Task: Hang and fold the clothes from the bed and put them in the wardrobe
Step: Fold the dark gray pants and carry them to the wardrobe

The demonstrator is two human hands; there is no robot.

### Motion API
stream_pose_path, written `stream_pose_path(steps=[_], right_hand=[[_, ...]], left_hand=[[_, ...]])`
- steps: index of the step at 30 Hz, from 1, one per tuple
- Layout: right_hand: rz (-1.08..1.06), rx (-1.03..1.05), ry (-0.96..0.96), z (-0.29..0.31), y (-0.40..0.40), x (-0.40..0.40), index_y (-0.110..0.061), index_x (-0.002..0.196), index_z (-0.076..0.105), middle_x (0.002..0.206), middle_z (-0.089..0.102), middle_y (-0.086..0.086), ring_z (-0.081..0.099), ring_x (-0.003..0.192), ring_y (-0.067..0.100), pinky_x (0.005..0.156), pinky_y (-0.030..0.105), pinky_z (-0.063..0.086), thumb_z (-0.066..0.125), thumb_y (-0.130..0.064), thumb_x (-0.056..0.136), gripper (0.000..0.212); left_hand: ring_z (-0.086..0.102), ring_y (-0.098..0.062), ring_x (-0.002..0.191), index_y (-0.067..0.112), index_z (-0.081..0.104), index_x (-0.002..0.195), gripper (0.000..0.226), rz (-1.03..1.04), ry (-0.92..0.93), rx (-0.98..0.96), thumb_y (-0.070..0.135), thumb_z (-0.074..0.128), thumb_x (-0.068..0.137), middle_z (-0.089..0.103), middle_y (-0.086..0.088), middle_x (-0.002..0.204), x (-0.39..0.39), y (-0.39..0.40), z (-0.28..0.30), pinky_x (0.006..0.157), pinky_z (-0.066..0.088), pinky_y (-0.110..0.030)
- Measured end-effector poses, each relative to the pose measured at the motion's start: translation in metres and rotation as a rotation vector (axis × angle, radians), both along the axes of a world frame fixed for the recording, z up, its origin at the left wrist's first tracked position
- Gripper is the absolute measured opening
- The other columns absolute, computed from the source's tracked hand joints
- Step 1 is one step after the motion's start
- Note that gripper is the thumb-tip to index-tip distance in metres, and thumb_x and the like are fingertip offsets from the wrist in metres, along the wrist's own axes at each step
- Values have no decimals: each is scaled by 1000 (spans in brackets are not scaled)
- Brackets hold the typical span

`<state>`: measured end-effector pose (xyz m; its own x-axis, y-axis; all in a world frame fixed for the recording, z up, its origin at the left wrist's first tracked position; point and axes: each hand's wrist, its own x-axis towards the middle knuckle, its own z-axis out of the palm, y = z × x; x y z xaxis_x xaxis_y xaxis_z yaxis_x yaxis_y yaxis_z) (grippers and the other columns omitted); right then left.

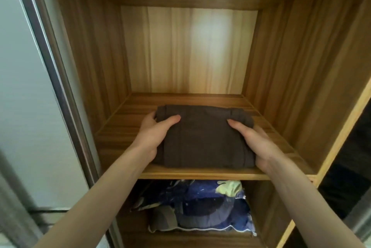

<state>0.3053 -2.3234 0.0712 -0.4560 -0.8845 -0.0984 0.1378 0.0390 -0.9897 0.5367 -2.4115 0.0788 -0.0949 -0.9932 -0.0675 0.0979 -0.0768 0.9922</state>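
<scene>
A folded dark brown garment lies on a wooden wardrobe shelf, near its front edge. My left hand grips the garment's left side, thumb on top and fingers wrapped round the far left corner. My right hand holds the right side, thumb lying on top and fingers hidden under or behind the cloth. Both forearms reach in from below.
The wooden compartment's side walls and pale back panel enclose the shelf. In the compartment below lies a blue patterned bundle of fabric. A grey sliding door with a metal frame stands at the left; a dark opening is at the right.
</scene>
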Motion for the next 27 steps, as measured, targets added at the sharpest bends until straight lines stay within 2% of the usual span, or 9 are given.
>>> stream_pose_path(steps=[4, 8, 12, 14, 16, 19, 21, 24, 27], right_hand=[[-47, 66, 307, -3, -17, -7, -26, 100, 66, 92, 71, -14, 69, 84, 5, 67, 18, 52, 81, -50, 83, 33], [-69, 249, 762, -1, -22, -12, -14, 132, 63, 127, 67, 10, 60, 123, 34, 95, 33, 45, 67, -67, 87, 70], [-133, 349, 1040, -2, -17, -9, -8, 151, 43, 151, 38, 17, 38, 141, 39, 115, 47, 36, 57, -75, 87, 94], [-240, 232, 1179, -3, -13, -3, -13, 162, 22, 160, 22, 14, 29, 147, 37, 117, 50, 33, 59, -68, 91, 97], [-265, 84, 1330, 0, -11, 0, -15, 162, 25, 162, 28, 12, 33, 147, 33, 116, 49, 35, 56, -60, 97, 85], [35, 82, 1273, 3, -11, 1, -28, 159, 38, 165, 34, 0, 33, 150, 25, 122, 47, 31, 43, -72, 96, 77], [185, 189, 1256, -1, -12, 3, -36, 160, 33, 168, 27, -4, 29, 153, 25, 124, 47, 27, 34, -81, 91, 82], [175, 244, 1301, -7, -14, 6, -37, 162, 28, 167, 30, -4, 33, 151, 25, 121, 44, 29, 29, -83, 92, 83], [158, 266, 1363, -10, -17, 7, -34, 161, 28, 162, 38, -2, 40, 146, 25, 119, 43, 31, 26, -81, 95, 82]], left_hand=[[67, -9, 95, 28, 57, 133, 61, 21, -124, -83, 35, 89, 81, 69, 6, 116, -5, -14, -11, 69, 52, -21], [53, -20, 129, 30, 31, 156, 87, 44, -410, -233, 38, 83, 87, 53, 2, 142, -6, -26, -19, 98, 40, -29], [39, -29, 142, 30, 45, 149, 67, 73, -863, -355, 54, 70, 92, 49, -3, 149, -4, -28, -18, 113, 38, -42], [37, -29, 140, 26, 51, 147, 62, 156, -1052, -508, 57, 64, 95, 46, -6, 150, -2, -21, -17, 113, 39, -43], [43, -27, 138, 23, 55, 146, 58, 198, -1068, -667, 57, 57, 99, 48, -5, 150, -3, -11, -16, 112, 44, -44], [50, -22, 136, 23, 55, 146, 64, 86, -1036, -723, 65, 41, 100, 54, 0, 149, -12, 3, -21, 113, 43, -41], [43, -20, 144, 27, 46, 153, 71, -12, -1093, -682, 70, 34, 99, 47, 3, 157, -19, 7, -29, 119, 34, -38], [28, -20, 155, 32, 33, 160, 75, -77, -1182, -647, 74, 27, 98, 31, 3, 168, -23, 4, -39, 125, 23, -39], [28, -21, 155, 36, 32, 160, 78, -98, -1217, -647, 77, 21, 95, 30, 4, 169, -21, -2, -42, 125, 23, -40]])
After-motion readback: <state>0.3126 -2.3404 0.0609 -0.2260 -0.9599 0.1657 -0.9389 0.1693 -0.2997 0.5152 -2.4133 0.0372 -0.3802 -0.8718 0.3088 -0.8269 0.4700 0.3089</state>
